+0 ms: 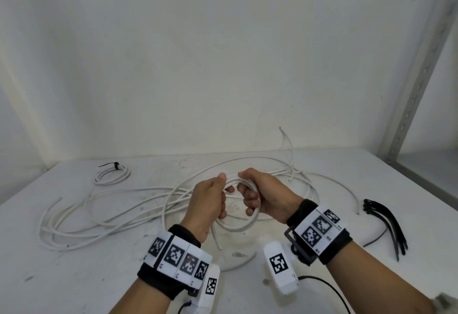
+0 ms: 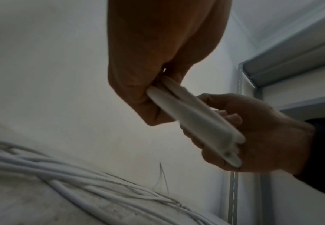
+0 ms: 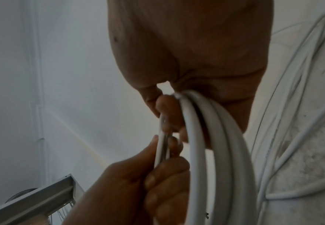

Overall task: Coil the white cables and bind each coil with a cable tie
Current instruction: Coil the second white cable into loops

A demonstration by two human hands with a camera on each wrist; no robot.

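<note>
A small coil of white cable (image 1: 244, 224) hangs above the middle of the table, gripped on both sides. My left hand (image 1: 210, 199) curls round its left side, and my right hand (image 1: 257, 194) grips its right side with fingers through the loop. The left wrist view shows the coil's strands (image 2: 192, 120) running from my left hand into my right hand (image 2: 254, 137). In the right wrist view the strands (image 3: 215, 144) arc down from my right hand, and my left hand (image 3: 138, 182) pinches the strands below. Loose white cables (image 1: 111, 207) sprawl on the table.
A finished coil bound with a black tie (image 1: 112, 173) lies at the back left. Black cable ties (image 1: 386, 224) lie at the right. A metal shelf post (image 1: 416, 85) rises at the right, and the wall stands close behind the table (image 1: 74, 276).
</note>
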